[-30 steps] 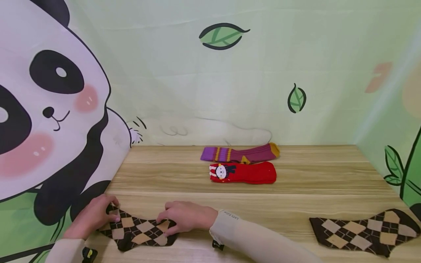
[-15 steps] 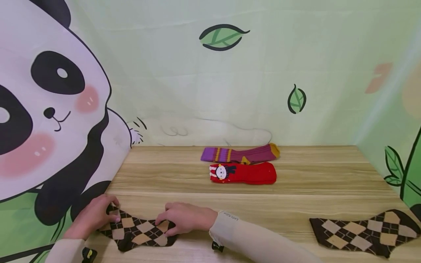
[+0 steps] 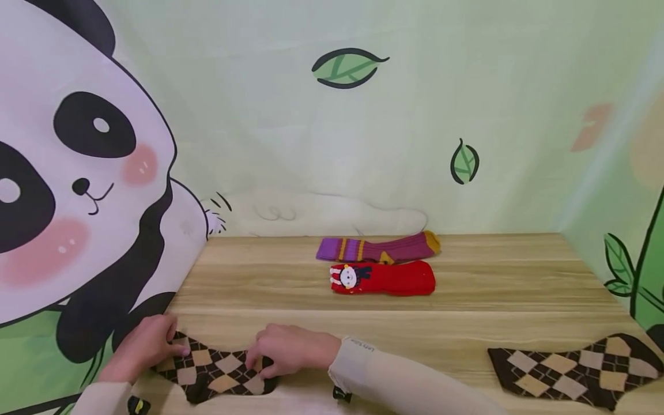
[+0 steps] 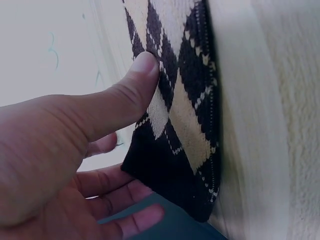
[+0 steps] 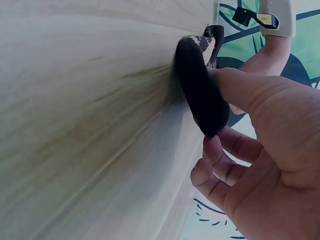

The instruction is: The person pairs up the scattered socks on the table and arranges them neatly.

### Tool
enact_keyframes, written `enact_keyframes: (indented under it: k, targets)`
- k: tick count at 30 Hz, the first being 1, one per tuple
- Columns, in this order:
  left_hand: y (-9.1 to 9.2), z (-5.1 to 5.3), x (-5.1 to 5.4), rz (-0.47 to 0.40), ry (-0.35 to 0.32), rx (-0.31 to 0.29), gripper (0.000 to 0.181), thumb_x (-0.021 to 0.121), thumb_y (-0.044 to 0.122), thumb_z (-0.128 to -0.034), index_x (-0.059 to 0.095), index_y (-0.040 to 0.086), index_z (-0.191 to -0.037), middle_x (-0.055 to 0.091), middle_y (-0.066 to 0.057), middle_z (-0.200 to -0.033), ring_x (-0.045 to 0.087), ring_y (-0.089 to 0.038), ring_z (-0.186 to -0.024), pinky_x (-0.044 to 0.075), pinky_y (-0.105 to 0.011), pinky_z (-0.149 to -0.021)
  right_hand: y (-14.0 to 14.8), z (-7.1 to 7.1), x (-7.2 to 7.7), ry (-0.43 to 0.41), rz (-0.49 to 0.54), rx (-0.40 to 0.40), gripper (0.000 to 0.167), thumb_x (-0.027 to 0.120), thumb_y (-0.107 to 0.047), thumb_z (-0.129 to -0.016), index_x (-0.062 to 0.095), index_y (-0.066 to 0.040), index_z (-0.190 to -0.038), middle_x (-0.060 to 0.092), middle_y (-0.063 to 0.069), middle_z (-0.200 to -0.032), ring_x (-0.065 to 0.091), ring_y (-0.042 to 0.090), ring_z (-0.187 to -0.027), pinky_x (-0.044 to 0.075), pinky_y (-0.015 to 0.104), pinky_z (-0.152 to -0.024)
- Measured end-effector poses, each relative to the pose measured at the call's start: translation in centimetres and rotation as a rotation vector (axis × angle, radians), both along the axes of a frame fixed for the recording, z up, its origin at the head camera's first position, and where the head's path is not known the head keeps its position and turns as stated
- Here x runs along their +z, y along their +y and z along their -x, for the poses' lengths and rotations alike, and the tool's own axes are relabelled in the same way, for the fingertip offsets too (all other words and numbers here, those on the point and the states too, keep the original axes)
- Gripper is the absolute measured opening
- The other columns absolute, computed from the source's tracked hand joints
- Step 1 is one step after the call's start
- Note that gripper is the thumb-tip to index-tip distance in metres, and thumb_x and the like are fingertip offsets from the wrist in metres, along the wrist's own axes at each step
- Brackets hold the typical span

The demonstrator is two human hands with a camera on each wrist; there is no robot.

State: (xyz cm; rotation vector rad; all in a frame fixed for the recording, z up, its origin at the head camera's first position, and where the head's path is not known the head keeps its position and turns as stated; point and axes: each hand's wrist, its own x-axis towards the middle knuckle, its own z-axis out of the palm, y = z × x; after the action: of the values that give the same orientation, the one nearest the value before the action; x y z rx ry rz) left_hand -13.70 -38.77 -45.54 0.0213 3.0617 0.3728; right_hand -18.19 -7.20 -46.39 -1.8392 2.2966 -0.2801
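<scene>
A brown-and-beige argyle sock (image 3: pixel 224 369) lies at the front left of the table, its heel toward me. My left hand (image 3: pixel 147 349) pinches the cuff end; in the left wrist view the thumb (image 4: pixel 142 70) presses on the knit while the other fingers reach behind the edge. The black toe end (image 5: pixel 202 90) sits between the thumb and fingers of my right hand (image 3: pixel 290 350). A matching argyle sock (image 3: pixel 576 372) lies flat at the front right, with neither hand near it.
Toward the back of the wooden table (image 3: pixel 249 282) lie a red sock (image 3: pixel 399 279) with a white animal face and, just behind it, a purple sock (image 3: pixel 399 249) with yellow stripes. A printed cloth backdrop (image 3: pixel 249 115) with a panda rises at the back and sides.
The head view has tilted up slightly, so everything behind the hands sits lower in it. Both hands stay at the same ends of the left argyle sock.
</scene>
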Motion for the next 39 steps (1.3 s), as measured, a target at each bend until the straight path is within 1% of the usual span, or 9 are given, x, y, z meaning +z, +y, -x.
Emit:
enact_keyframes:
  k: [4, 9, 14, 18, 22, 26, 29, 35, 39]
  targets:
    - [-0.1, -0.3, 0.0, 0.020, -0.035, 0.045, 0.052, 0.094, 0.035, -0.0702, 0.048, 0.012, -0.065, 0.043, 0.000, -0.064, 0.044, -0.017, -0.058, 0.034, -0.032, -0.053, 0.1, -0.3, 0.1, 0.002, 0.005, -0.010, 0.022, 0.076, -0.032, -0.094, 0.077, -0.027, -0.116, 0.068, -0.017, -0.106, 0.052, -0.001, -0.094, 0.039, 0.011, -0.082]
    - [-0.2, -0.4, 0.3, 0.035, -0.057, 0.061, 0.042, 0.092, 0.035, -0.0732, 0.058, 0.014, -0.061, 0.049, 0.002, -0.064, 0.046, -0.016, -0.058, 0.036, -0.032, -0.052, 0.2, -0.7, 0.5, 0.033, 0.002, -0.006, 0.025, 0.076, -0.032, -0.095, 0.076, -0.025, -0.118, 0.067, -0.015, -0.109, 0.050, -0.001, -0.092, 0.037, 0.011, -0.080]
    - [-0.5, -0.3, 0.9, 0.032, -0.069, 0.057, 0.022, 0.090, 0.022, -0.0771, 0.071, 0.014, -0.070, 0.061, 0.001, -0.072, 0.052, -0.017, -0.064, 0.044, -0.035, -0.056, 0.2, -1.3, 1.0, 0.029, -0.005, -0.004, 0.028, 0.075, -0.030, -0.096, 0.074, -0.023, -0.123, 0.067, -0.013, -0.113, 0.056, -0.003, -0.095, 0.042, 0.009, -0.085]
    - [-1.0, -0.4, 1.4, 0.037, -0.034, 0.021, 0.012, 0.084, 0.003, -0.0777, 0.074, 0.009, -0.077, 0.068, -0.006, -0.080, 0.057, -0.021, -0.070, 0.051, -0.044, -0.062, 0.3, -1.5, 1.2, 0.013, 0.016, 0.000, 0.030, 0.074, -0.026, -0.097, 0.073, -0.020, -0.126, 0.067, -0.011, -0.117, 0.059, -0.004, -0.099, 0.044, 0.008, -0.088]
    - [-1.5, -0.5, 1.9, 0.038, -0.004, 0.002, 0.020, 0.071, -0.013, -0.0743, 0.074, 0.006, -0.082, 0.070, -0.015, -0.088, 0.060, -0.027, -0.077, 0.052, -0.048, -0.068, 0.5, -1.6, 1.4, 0.006, 0.033, 0.013, 0.033, 0.073, -0.025, -0.097, 0.071, -0.019, -0.130, 0.066, -0.009, -0.122, 0.059, -0.004, -0.103, 0.044, 0.008, -0.090]
    - [-1.7, -0.6, 2.5, 0.030, -0.006, 0.023, 0.027, 0.063, -0.016, -0.0738, 0.075, 0.005, -0.084, 0.071, -0.019, -0.095, 0.059, -0.031, -0.080, 0.050, -0.048, -0.070, 0.7, -1.6, 1.7, 0.004, 0.045, 0.011, 0.036, 0.073, -0.023, -0.097, 0.069, -0.019, -0.133, 0.065, -0.009, -0.124, 0.059, -0.005, -0.106, 0.043, 0.009, -0.092]
    - [-1.9, -0.8, 2.9, 0.025, -0.002, 0.034, 0.026, 0.064, -0.016, -0.0753, 0.075, 0.006, -0.085, 0.071, -0.020, -0.096, 0.061, -0.036, -0.084, 0.051, -0.051, -0.073, 0.8, -1.6, 1.9, 0.006, 0.059, 0.014, 0.038, 0.073, -0.021, -0.097, 0.068, -0.019, -0.135, 0.065, -0.009, -0.127, 0.058, -0.005, -0.108, 0.043, 0.009, -0.094]
    - [-2.0, -1.1, 3.4, 0.037, 0.064, 0.018, 0.026, 0.066, -0.017, -0.0764, 0.075, 0.007, -0.084, 0.072, -0.019, -0.095, 0.065, -0.044, -0.092, 0.052, -0.058, -0.078, 1.0, -1.6, 2.2, -0.016, 0.082, 0.016, 0.040, 0.073, -0.017, -0.097, 0.067, -0.016, -0.136, 0.064, -0.006, -0.130, 0.058, -0.005, -0.112, 0.042, 0.008, -0.097]
    - [-2.0, -1.4, 3.5, 0.032, 0.086, 0.011, 0.026, 0.066, -0.018, -0.0784, 0.074, 0.006, -0.085, 0.071, -0.020, -0.096, 0.064, -0.048, -0.095, 0.051, -0.059, -0.079, 1.2, -1.7, 2.5, -0.020, 0.095, 0.018, 0.040, 0.073, -0.015, -0.097, 0.066, -0.015, -0.136, 0.064, -0.005, -0.130, 0.058, -0.005, -0.111, 0.042, 0.008, -0.096]
